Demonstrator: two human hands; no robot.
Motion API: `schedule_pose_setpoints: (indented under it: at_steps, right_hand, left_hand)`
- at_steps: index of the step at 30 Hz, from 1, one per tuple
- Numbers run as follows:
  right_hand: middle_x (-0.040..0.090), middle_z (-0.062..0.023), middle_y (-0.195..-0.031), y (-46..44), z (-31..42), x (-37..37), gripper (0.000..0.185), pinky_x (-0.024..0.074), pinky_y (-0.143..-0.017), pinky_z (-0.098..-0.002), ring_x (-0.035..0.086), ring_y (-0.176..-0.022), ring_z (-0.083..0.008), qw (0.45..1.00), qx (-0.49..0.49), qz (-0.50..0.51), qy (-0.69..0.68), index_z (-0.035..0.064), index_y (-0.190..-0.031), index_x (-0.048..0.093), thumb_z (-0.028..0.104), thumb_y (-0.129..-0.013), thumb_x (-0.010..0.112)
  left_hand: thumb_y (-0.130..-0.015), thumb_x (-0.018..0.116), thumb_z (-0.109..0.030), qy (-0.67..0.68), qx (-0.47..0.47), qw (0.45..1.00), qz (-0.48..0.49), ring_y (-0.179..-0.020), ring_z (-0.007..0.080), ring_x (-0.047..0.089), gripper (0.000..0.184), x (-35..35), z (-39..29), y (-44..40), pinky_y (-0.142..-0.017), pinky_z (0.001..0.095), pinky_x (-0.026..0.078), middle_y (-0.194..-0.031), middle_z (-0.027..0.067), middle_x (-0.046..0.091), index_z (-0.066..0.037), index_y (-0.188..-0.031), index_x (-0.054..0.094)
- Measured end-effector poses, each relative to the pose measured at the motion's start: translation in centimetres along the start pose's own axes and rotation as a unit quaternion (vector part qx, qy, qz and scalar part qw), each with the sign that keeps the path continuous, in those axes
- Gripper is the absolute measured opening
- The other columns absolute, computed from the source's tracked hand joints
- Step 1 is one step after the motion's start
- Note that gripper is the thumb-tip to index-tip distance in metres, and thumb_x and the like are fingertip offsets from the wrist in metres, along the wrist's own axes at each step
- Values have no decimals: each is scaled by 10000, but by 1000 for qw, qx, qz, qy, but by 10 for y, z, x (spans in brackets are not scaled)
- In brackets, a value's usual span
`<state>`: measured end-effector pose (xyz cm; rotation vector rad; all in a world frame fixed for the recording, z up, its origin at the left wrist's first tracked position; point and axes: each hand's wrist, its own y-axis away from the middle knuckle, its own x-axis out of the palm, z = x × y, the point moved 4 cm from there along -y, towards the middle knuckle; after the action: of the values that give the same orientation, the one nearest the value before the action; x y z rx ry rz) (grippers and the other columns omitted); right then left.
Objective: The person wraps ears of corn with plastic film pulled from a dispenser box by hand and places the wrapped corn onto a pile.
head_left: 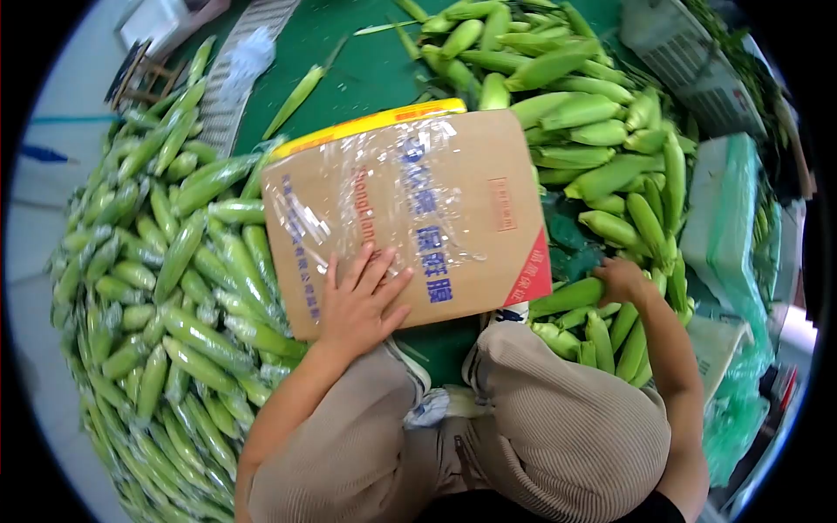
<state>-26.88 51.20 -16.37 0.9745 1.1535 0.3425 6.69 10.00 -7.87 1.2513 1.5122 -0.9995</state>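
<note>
My left hand (pixel 362 301) lies with fingers spread on a cardboard box (pixel 471 209) covered in shiny clear film, with blue and red printing and a yellow strip along its far edge. The box rests across the space in front of my knees. To the right of it, my right hand (pixel 624 280) is closed around the end of a green ear of corn (pixel 567 298) in its husk; some of the fingers are hidden. More unwrapped ears (pixel 597 340) lie below and around that hand.
Film-wrapped ears of corn (pixel 192 349) form a big heap on the left. Loose husked-in ears (pixel 584 113) pile up behind and right of the box. A grey crate (pixel 697 65) and a foam box (pixel 719 218) with green plastic stand at right. The floor (pixel 305 48) is green.
</note>
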Motion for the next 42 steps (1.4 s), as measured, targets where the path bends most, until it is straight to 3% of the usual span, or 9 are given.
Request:
schedule_pose_setpoints:
  at_steps: [6,10,13,19,24,27,33,36,42]
  right_hand:
    - [620,-184,-1200,120,27,-187,706,519,-1014,-462,615,-1166,-412,962,125,-180,-161,24,-1231,638,58,-575,895]
    - [592,-162,-1209,87,117,-261,760,495,-1050,-426,607,-1183,-384,895,-54,-392,-204,-7,-1308,574,52,-631,914]
    - [601,-185,-1206,3,202,-282,742,509,-994,-458,614,-1134,-395,845,-219,-441,-210,22,-1316,586,70,-661,932]
    - [568,-194,-1273,-64,210,-263,758,497,-993,-490,611,-1125,-407,777,-363,-447,-256,67,-1405,556,232,-757,912]
    - [616,-37,-953,-41,190,-214,557,476,-931,-405,609,-1007,-272,862,-346,-362,-77,243,-1359,684,186,-818,802]
    - [611,-67,-946,-50,218,-211,443,486,-906,-411,617,-977,-291,869,-343,-353,-49,184,-1227,701,94,-798,766]
    - [717,-121,-1122,-32,197,-170,245,539,-888,-330,690,-980,-199,616,-284,-467,-567,53,-1114,676,-116,-977,564]
    - [722,-109,-1138,-41,226,-234,147,540,-907,-329,699,-1021,-198,702,-154,-482,-502,16,-1197,637,43,-1070,569]
    - [644,-127,-1154,-81,272,-274,641,498,-959,-446,603,-1132,-332,839,-192,-508,-21,124,-1307,611,419,-789,846]
  left_hand:
    - [-810,829,-270,92,36,984,-147,-1253,271,618,538,-10,10,18,-1099,495,388,-1319,38,668,-144,-1307,665]
    - [-739,882,-215,85,147,943,-287,-1203,297,604,591,-32,0,-3,-1065,512,401,-1262,42,649,-175,-1286,663]
    - [-756,888,-278,8,55,917,-396,-1209,310,577,611,-69,-4,-58,-1042,542,406,-1318,63,612,-192,-1316,660]
    - [-776,879,-355,-25,-125,983,-131,-1201,336,564,710,-32,48,-67,-1048,515,409,-1313,87,591,-266,-1433,626]
    - [-731,898,-325,-11,-98,980,-173,-1188,307,562,774,-21,56,-59,-1040,503,386,-1278,53,590,-330,-1450,611]
    - [-728,898,-325,-15,-111,979,-170,-1184,305,564,749,-14,59,-57,-1043,502,387,-1274,51,592,-327,-1428,630]
    - [-739,894,-288,-27,-82,981,-174,-1212,321,555,730,-16,55,-51,-1041,492,393,-1303,64,594,-275,-1421,634]
    - [-781,872,-282,-11,-111,983,-148,-1219,318,551,712,-20,49,-56,-1045,485,389,-1307,75,597,-285,-1448,625]
    - [-845,814,-403,63,-106,990,-75,-1259,365,535,794,-42,62,-71,-1105,504,387,-1356,126,583,-206,-1550,507]
